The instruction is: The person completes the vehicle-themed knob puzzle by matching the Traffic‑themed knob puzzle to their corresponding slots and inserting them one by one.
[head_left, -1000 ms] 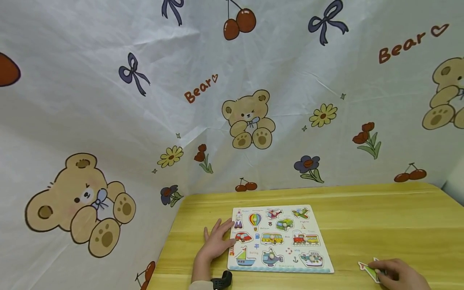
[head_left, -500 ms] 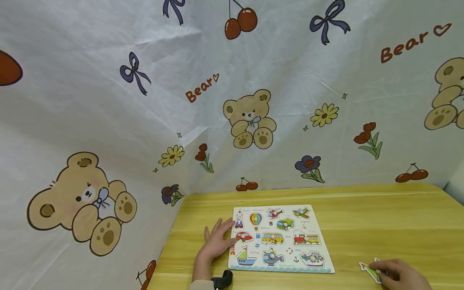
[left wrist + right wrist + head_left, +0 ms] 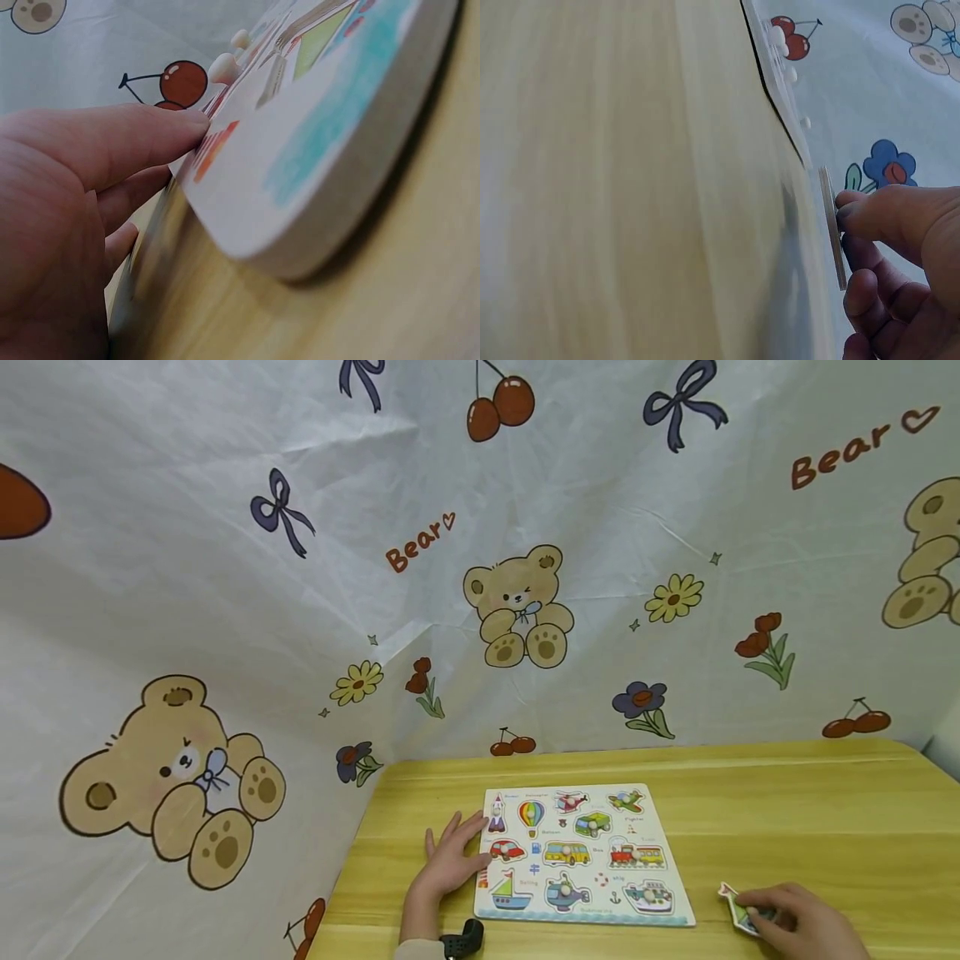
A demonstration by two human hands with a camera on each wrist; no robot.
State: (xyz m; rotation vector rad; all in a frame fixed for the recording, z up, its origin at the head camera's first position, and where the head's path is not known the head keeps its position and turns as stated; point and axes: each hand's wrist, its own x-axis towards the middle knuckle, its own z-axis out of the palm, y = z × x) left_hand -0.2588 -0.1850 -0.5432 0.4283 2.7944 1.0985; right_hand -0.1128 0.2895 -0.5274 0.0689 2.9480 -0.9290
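Note:
A white wooden peg puzzle board lies on the table, with colourful vehicle pictures and small knobs. My left hand rests at its left edge. In the left wrist view the thumb touches the board's top near a corner, with the fingers extended behind it. To the right of the board, my right hand pinches a green puzzle piece with a reddish tip and white edge. The right wrist view shows this thin piece edge-on, raised above the table; the fingers partly cover its face.
The board sits on a yellow wood-grain table. A white cloth with bears, bows, flowers and cherries hangs behind and to the left. A black strap device is on the left wrist.
My right hand has moved left towards the board, lifting the puzzle piece along and turning it slightly. The left hand and the board stay in place.

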